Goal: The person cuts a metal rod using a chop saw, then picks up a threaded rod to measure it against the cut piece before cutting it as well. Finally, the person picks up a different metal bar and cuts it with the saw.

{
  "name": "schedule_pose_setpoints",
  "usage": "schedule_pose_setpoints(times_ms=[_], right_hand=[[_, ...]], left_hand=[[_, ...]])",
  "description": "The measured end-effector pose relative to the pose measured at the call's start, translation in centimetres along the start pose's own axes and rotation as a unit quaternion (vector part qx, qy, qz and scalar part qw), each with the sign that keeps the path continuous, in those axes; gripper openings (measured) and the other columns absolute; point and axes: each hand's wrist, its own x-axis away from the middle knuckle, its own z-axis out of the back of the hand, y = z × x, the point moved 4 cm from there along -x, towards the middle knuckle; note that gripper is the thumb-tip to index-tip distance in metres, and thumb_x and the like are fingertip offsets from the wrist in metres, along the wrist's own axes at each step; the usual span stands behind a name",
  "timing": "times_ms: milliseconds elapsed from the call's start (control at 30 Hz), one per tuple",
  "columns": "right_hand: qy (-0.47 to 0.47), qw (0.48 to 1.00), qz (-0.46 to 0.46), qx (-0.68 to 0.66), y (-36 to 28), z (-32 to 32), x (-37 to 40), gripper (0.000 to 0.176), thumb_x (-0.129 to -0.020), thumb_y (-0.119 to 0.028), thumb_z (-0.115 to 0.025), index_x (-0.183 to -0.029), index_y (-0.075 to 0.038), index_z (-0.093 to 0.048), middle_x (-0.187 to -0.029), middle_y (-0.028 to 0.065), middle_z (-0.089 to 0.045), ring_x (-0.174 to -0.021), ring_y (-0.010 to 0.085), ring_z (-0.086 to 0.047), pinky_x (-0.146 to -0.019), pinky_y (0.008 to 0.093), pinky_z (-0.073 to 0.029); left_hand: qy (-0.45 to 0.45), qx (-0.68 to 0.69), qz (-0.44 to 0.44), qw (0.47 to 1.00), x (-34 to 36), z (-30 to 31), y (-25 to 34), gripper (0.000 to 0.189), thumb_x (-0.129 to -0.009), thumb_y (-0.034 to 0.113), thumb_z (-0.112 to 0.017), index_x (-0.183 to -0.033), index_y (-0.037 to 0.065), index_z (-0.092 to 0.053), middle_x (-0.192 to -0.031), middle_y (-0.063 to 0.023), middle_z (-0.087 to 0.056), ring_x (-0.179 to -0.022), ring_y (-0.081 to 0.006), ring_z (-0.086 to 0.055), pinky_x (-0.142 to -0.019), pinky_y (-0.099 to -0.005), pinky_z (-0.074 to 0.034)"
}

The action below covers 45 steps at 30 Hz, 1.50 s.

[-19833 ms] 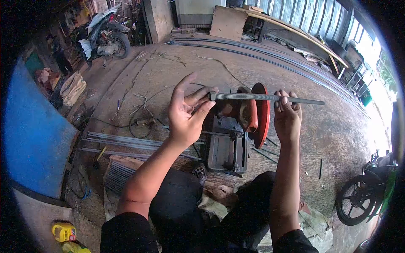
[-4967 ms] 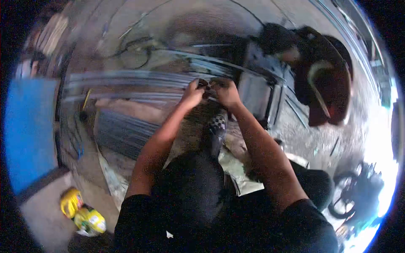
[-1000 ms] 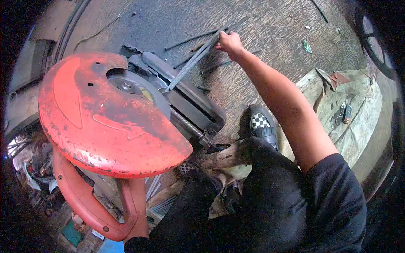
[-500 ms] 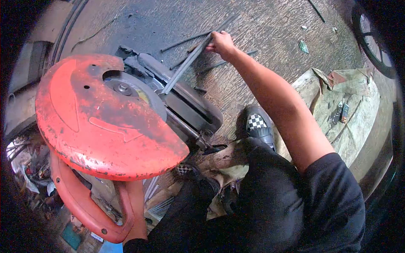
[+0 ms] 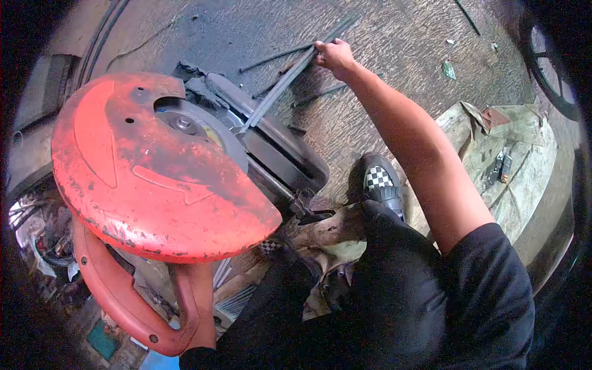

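Clenched around a bundle of thin steel rods point(image 5: 287, 77), the right hand point(image 5: 334, 55) has its grip near the far end of the bundle, fingers wrapped over the top, arm stretched out straight from the shoulder. The rods slant from the hand down and to the left. Their lower ends lie on the base point(image 5: 290, 154) of a chop saw, just beside the cutting disc point(image 5: 206, 126), and their upper ends jut a little past the knuckles. The saw's worn red blade guard point(image 5: 142, 172) is tilted up over the disc, and its looped red handle point(image 5: 114, 302) hangs below. A few loose rods point(image 5: 271, 60) lie on the concrete floor point(image 5: 407, 37) near the hand. A checkered shoe point(image 5: 379, 179) rests just beside the saw base. A crumpled sheet point(image 5: 524, 160) and a motorcycle wheel point(image 5: 549, 68) lie farther right. The left hand does not show, so its grip cannot be told.
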Motion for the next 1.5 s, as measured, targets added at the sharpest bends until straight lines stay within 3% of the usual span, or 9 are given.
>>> schedule_pose_setpoints(times_ms=[467, 567, 633, 733, 1167, 1233, 1267, 1333, 1500], right_hand=[[-0.164, 0.965, 0.123, 0.163, 4.1, 0.2, -4.8, 0.010, -0.083, -0.004, -0.059, -0.080, 0.003, -0.053, -0.075, 0.0124, -0.057, -0.064, 0.0200, -0.061, -0.057, 0.0353, -0.057], [-0.256, 0.900, 0.262, 0.235, 4.2, 0.1, -5.7, 0.029, -0.068, -0.032, -0.072, -0.084, -0.010, -0.065, -0.076, 0.0115, -0.065, -0.075, 0.0299, -0.062, -0.071, 0.0350, -0.049], [-0.163, 0.656, 0.367, 0.639, -0.5, -1.1, 0.1, 0.025, -0.065, -0.030, -0.073, -0.077, -0.009, -0.066, -0.074, 0.0134, -0.064, -0.076, 0.0308, -0.063, -0.069, 0.0374, -0.050], [-0.171, 0.717, 0.414, 0.533, 0.4, -1.2, -1.0, 0.026, -0.062, -0.029, -0.075, -0.073, -0.008, -0.065, -0.073, 0.0152, -0.064, -0.074, 0.0332, -0.062, -0.067, 0.0393, -0.050], [-0.168, 0.673, 0.394, 0.603, 1.1, -1.0, -2.5, 0.033, -0.064, -0.032, -0.076, -0.072, -0.004, -0.061, -0.075, 0.0170, -0.063, -0.077, 0.0358, -0.062, -0.069, 0.0413, -0.049], [-0.256, 0.887, 0.344, 0.172, 6.2, -0.5, -9.5, 0.035, -0.064, -0.032, -0.076, -0.073, -0.002, -0.059, -0.075, 0.0178, -0.062, -0.077, 0.0360, -0.062, -0.068, 0.0415, -0.050], [-0.256, 0.887, 0.343, 0.172, 4.2, -0.7, -7.1, 0.035, -0.064, -0.032, -0.076, -0.073, -0.002, -0.059, -0.075, 0.0178, -0.062, -0.077, 0.0360, -0.062, -0.068, 0.0415, -0.050], [-0.182, 0.721, 0.421, 0.519, 0.8, -1.2, -2.4, 0.036, -0.064, -0.031, -0.076, -0.073, -0.001, -0.058, -0.075, 0.0186, -0.062, -0.077, 0.0363, -0.062, -0.067, 0.0409, -0.050], [-0.291, 0.858, 0.376, 0.195, 6.2, -0.4, -9.8, 0.032, -0.064, -0.031, -0.076, -0.081, -0.006, -0.065, -0.074, 0.0161, -0.062, -0.074, 0.0337, -0.062, -0.067, 0.0396, -0.050]], left_hand=[[-0.039, -0.033, -0.058, 0.997, -0.9, -4.9, 0.7, 0.021, -0.093, 0.031, -0.048, -0.098, 0.011, -0.049, -0.070, -0.0062, -0.044, -0.068, -0.0192, -0.049, -0.064, -0.0355, -0.044], [-0.043, -0.043, -0.070, 0.996, -0.7, -5.3, 0.7, 0.021, -0.093, 0.031, -0.048, -0.098, 0.011, -0.049, -0.070, -0.0062, -0.044, -0.067, -0.0193, -0.049, -0.064, -0.0356, -0.044], [-0.046, -0.051, -0.076, 0.995, -0.6, -5.6, 0.9, 0.021, -0.093, 0.031, -0.048, -0.097, 0.011, -0.049, -0.070, -0.0063, -0.044, -0.067, -0.0194, -0.049, -0.064, -0.0357, -0.044], [-0.048, -0.063, -0.085, 0.993, -0.4, -5.6, 0.4, 0.021, -0.093, 0.031, -0.048, -0.097, 0.011, -0.049, -0.069, -0.0063, -0.044, -0.067, -0.0195, -0.049, -0.064, -0.0358, -0.044], [-0.062, -0.109, -0.124, 0.984, 1.2, -7.2, 0.7, 0.021, -0.093, 0.031, -0.048, -0.095, 0.011, -0.049, -0.068, -0.0065, -0.043, -0.066, -0.0199, -0.049, -0.064, -0.0363, -0.044], [-0.066, -0.116, -0.131, 0.982, 1.5, -7.8, 1.4, 0.021, -0.093, 0.031, -0.048, -0.095, 0.011, -0.049, -0.067, -0.0065, -0.043, -0.066, -0.0200, -0.049, -0.064, -0.0363, -0.044], [-0.067, -0.120, -0.134, 0.981, 1.6, -8.0, 1.1, 0.021, -0.093, 0.031, -0.048, -0.095, 0.011, -0.049, -0.067, -0.0066, -0.043, -0.066, -0.0201, -0.049, -0.064, -0.0364, -0.044], [-0.070, -0.126, -0.140, 0.980, 1.6, -8.3, 0.9, 0.021, -0.093, 0.031, -0.048, -0.094, 0.011, -0.049, -0.067, -0.0066, -0.043, -0.066, -0.0201, -0.049, -0.064, -0.0364, -0.044], [-0.077, -0.145, -0.157, 0.974, 2.2, -9.2, 1.3, 0.021, -0.093, 0.032, -0.048, -0.094, 0.011, -0.049, -0.066, -0.0067, -0.043, -0.066, -0.0203, -0.049, -0.064, -0.0366, -0.044]])
